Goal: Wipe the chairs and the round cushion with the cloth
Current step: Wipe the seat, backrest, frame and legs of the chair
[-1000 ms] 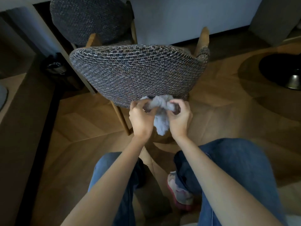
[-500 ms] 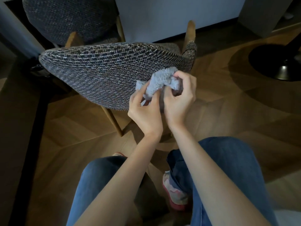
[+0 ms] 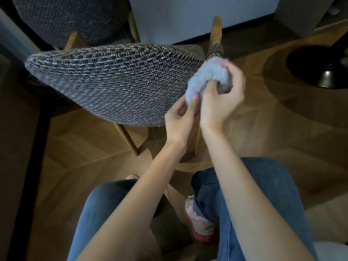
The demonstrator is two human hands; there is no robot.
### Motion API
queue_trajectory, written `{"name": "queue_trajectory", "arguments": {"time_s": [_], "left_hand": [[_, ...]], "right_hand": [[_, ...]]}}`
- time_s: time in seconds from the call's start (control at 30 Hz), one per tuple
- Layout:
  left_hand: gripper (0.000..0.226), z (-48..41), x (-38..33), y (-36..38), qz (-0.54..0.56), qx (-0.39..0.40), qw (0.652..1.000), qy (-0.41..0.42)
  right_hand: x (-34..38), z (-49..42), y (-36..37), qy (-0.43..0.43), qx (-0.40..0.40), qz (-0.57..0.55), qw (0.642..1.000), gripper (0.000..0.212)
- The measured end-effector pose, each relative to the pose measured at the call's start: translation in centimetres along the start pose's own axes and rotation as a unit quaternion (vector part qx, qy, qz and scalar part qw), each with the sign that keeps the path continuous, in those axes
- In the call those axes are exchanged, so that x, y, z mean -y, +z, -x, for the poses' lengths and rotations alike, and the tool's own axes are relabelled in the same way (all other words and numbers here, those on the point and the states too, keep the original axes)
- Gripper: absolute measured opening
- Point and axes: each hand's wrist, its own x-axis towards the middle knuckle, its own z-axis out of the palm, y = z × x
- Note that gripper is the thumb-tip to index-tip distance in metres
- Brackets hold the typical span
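A chair with a grey woven backrest (image 3: 116,81) and wooden legs stands in front of me, its back turned toward me. A bunched light grey fluffy cloth (image 3: 207,78) presses against the backrest's right edge. My right hand (image 3: 224,97) grips the cloth from the right. My left hand (image 3: 178,121) pinches the cloth's lower end from below. A second chair with the same fabric (image 3: 71,17) stands behind the first, at the upper left. No round cushion is in sight.
The floor is wooden herringbone parquet (image 3: 282,129). A black round lamp or table base (image 3: 320,66) sits at the right. A white wall or cabinet (image 3: 188,14) runs along the back. A dark low surface (image 3: 17,147) borders the left. My knees in jeans fill the bottom.
Both hands have carried the cloth from the backrest's lower middle up and rightward to its right edge. The view has shifted closer to the chair.
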Motion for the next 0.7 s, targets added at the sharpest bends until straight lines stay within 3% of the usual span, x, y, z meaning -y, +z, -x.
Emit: {"name": "queue_trajectory", "arguments": {"time_s": [0.1,0.2,0.43,0.5,0.63,0.7], "left_hand": [[0.026,-0.3,-0.6,1.3,0.089,0.002,0.994,-0.057],[0.029,-1.0,0.1,1.5,0.074,-0.023,0.991,-0.105],[0.031,-2.5,2.4,1.6,0.023,-0.050,0.983,-0.175],[0.031,-2.6,2.5,1.9,0.014,-0.047,0.983,-0.179],[0.021,-3.3,1.9,2.9,0.052,0.002,0.990,-0.133],[0.023,-3.8,1.7,3.5,0.052,0.009,0.991,-0.121]], "right_hand": [[-0.3,-1.1,-0.1,0.012,0.019,0.009,1.000,0.033],[-2.4,-0.8,-0.3,0.043,0.034,0.020,0.998,0.031],[-7.7,-1.5,0.2,0.258,0.027,0.048,0.965,0.025],[-7.2,-1.8,0.3,0.238,0.018,0.059,0.969,0.026],[-5.2,-3.3,0.9,0.104,-0.027,0.021,0.994,0.031],[-5.7,-4.3,1.3,0.100,-0.021,0.003,0.995,0.029]]}}
